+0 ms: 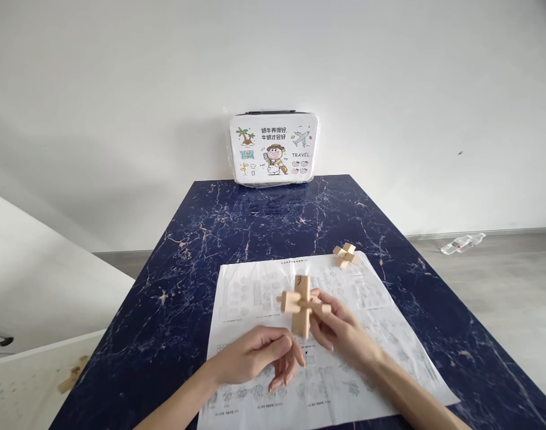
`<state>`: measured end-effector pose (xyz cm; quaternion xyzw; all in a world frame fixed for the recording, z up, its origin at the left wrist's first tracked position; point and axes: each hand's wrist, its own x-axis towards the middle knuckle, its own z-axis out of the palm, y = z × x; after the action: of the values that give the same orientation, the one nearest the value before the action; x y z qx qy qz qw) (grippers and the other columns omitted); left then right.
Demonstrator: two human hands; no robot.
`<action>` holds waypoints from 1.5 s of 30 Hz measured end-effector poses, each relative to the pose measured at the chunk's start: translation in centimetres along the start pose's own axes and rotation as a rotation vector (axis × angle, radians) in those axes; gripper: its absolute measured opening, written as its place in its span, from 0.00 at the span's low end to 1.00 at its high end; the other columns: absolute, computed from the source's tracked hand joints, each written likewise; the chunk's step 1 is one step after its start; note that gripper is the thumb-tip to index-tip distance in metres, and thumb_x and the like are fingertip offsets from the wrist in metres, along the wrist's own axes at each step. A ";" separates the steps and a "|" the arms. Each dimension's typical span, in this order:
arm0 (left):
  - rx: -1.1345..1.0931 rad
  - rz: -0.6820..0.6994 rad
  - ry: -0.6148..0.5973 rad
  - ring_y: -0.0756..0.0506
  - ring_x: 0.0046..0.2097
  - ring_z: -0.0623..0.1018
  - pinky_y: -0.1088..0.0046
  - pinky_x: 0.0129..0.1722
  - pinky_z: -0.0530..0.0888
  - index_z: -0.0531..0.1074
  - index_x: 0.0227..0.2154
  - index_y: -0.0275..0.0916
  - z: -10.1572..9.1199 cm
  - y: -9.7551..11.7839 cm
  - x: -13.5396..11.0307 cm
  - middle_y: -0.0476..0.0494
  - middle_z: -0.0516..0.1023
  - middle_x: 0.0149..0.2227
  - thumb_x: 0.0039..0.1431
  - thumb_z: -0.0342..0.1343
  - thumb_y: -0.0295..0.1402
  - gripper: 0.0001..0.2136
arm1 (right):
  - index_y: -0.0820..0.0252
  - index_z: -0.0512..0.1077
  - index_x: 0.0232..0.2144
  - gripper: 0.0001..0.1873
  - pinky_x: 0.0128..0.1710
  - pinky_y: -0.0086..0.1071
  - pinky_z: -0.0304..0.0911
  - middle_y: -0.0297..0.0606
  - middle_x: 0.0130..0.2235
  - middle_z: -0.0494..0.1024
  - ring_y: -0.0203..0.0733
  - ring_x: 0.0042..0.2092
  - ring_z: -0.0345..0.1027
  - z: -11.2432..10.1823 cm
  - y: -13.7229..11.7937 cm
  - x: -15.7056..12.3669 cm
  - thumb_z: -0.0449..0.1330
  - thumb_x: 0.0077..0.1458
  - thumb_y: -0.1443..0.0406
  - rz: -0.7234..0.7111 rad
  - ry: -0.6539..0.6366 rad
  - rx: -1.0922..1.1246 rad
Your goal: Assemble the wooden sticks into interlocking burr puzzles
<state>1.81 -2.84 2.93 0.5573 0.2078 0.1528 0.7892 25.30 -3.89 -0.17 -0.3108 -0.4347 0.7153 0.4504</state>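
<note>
A wooden interlocking puzzle, made of crossed pale bars with a dark mark on the upright one, is held above the printed sheet. My right hand grips it from the right, fingers closed around a thin rod and the back of the bars. My left hand is just below and to the left, apart from the puzzle. Its fingers hang loosely bent with gaps between them, and nothing shows in them. Under both hands lies the white instruction sheet with small line diagrams.
A second wooden puzzle rests at the sheet's top right corner. At the back of the blue marbled table stands a white cartoon case against the wall. A plastic bottle lies on the floor; wooden pieces sit lower left.
</note>
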 end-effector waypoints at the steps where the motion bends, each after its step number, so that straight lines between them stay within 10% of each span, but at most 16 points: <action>1: -0.009 -0.010 0.015 0.52 0.23 0.70 0.72 0.30 0.72 0.78 0.43 0.36 0.0 0.0 0.0 0.48 0.75 0.28 0.77 0.52 0.51 0.21 | 0.59 0.74 0.44 0.19 0.22 0.27 0.46 0.22 0.17 0.62 0.30 0.19 0.43 -0.2 -0.1 0.1 0.61 0.73 0.49 -0.012 0.060 0.037; 12: -0.007 -0.043 0.093 0.51 0.28 0.70 0.71 0.34 0.74 0.78 0.47 0.38 0.2 0.0 -0.1 0.50 0.72 0.29 0.70 0.63 0.49 0.18 | 0.52 0.76 0.45 0.18 0.18 0.16 0.60 0.31 0.46 0.77 0.25 0.24 0.51 -2.2 -0.3 1.3 0.77 0.57 0.59 -0.106 0.396 0.520; 32: 0.008 -0.062 0.098 0.51 0.30 0.70 0.70 0.36 0.73 0.77 0.48 0.38 0.0 -0.1 -0.3 0.49 0.72 0.32 0.69 0.64 0.48 0.17 | 0.44 0.74 0.46 0.14 0.18 0.18 0.59 0.24 0.32 0.73 0.28 0.20 0.46 -3.3 -0.1 1.7 0.72 0.63 0.52 -0.234 0.393 0.530; 45: 0.017 -0.080 0.098 0.50 0.30 0.69 0.70 0.36 0.73 0.76 0.48 0.39 -0.2 -0.1 -0.2 0.50 0.71 0.31 0.68 0.64 0.49 0.18 | 0.54 0.75 0.44 0.19 0.17 0.20 0.51 0.24 0.29 0.63 0.29 0.22 0.43 -1.8 -0.5 1.5 0.77 0.56 0.58 -0.059 0.358 0.555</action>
<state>1.52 -2.81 2.84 0.5471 0.2695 0.1467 0.7788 26.39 -1.84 -0.61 -0.2842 -0.1457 0.7271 0.6078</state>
